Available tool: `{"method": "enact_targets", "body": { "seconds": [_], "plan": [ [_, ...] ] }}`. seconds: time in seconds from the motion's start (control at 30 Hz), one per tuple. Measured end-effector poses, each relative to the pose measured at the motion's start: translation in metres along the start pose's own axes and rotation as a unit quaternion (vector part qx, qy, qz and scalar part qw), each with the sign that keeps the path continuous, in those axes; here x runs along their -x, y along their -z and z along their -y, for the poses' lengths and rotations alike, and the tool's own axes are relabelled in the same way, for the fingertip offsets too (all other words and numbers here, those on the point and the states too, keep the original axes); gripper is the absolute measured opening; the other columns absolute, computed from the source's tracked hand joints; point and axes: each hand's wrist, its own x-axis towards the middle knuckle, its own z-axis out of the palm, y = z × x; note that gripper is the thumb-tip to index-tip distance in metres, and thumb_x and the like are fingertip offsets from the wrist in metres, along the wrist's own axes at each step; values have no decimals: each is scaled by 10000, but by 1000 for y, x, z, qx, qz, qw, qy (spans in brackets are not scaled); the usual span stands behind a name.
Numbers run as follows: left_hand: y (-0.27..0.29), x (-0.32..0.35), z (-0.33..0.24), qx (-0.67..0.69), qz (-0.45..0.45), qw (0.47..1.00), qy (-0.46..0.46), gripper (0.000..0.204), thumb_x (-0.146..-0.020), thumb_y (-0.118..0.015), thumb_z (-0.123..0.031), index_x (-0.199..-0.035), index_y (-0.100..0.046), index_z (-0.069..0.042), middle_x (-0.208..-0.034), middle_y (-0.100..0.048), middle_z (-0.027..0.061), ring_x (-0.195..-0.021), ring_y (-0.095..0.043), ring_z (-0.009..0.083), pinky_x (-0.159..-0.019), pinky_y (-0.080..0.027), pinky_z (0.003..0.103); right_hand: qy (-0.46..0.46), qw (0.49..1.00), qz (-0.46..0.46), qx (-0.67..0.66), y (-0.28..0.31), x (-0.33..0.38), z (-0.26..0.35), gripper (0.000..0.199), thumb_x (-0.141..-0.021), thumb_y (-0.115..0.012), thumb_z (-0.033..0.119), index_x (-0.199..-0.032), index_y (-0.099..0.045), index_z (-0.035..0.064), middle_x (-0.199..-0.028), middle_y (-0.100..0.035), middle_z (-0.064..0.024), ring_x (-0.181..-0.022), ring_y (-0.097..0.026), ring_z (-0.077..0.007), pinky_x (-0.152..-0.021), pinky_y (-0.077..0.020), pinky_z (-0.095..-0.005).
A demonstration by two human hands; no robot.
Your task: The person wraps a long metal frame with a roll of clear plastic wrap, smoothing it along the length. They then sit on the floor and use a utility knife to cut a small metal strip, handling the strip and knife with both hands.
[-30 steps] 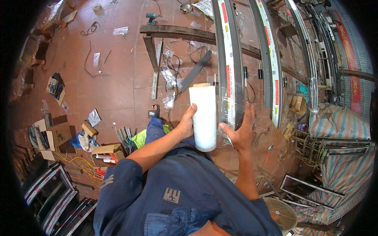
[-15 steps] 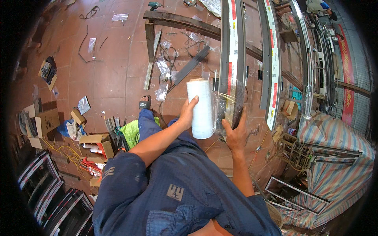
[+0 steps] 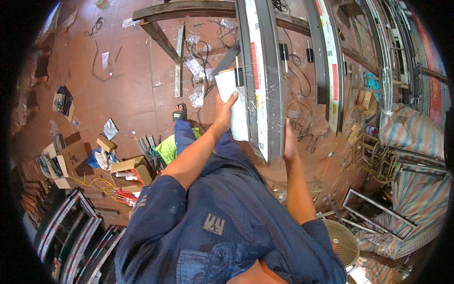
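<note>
Stretch-film roll (image 3: 232, 105), white and upright, sits in my left hand (image 3: 223, 110); my grip there is wrapped around its lower left side, thumb reaching up its face. It stands just left of the long metal profile bundle (image 3: 265, 80), touching it or nearly so, at about twelve o'clock from my chest.

My right hand (image 3: 289, 142) lies flat with fingers together against the bundle's right edge, at one o'clock, pinching nothing that I can see.

That bundle is already glossy with clear film and carries a long white label strip with red blocks along its length. A second profile (image 3: 331, 71) at two o'clock bears a like white strip with red patches.

On the red tile floor (image 3: 137, 90), open brown cardboard boxes (image 3: 71, 158) lie at nine o'clock, with a red and white packet and yellow cable beside them, and a green bag (image 3: 169, 149) near my knee.

Open floor lies at ten to eleven o'clock; the right side is crowded by rails, a striped cloth (image 3: 416, 137) and a round fan (image 3: 343, 244) at four o'clock.
</note>
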Motion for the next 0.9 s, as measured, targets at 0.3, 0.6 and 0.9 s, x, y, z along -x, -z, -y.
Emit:
{"method": "enact_targets", "body": {
  "seconds": [0.3, 0.6, 0.9],
  "plan": [
    [27, -57, 81, 117, 141, 954, 236, 492, -1004, -579, -473, -1283, -614, -69, -1140, -688, 72, -984, -680, 218, -826, -580, 395, -113, 976, 153, -102, -12, -51, -19, 682, -994, -565, 568, -1368, -612, -2, -1232, -707, -133, -1036, -679, -241, -936, -529, -376],
    [-3, -56, 22, 1, 191, 941, 278, 631, -983, -570, -566, -1368, -572, -67, -1277, -650, 106, -1121, -642, 269, -946, -540, 438, -111, 913, 325, -220, 19, -123, -36, 637, -935, -675, 493, -1370, -619, 30, -1224, -708, -127, -1025, -682, -234, -927, -535, -382],
    [-81, 53, -67, 73, 163, 968, 175, 742, -966, -576, -628, -1443, -530, -62, -1376, -624, 133, -1229, -613, 312, -1051, -504, 483, -9, 934, 237, -269, 57, -62, 12, 658, -854, -791, 351, -1434, -601, 105, -1318, -670, -112, -1161, -632, -206, -987, -507, -378]
  ]
}}
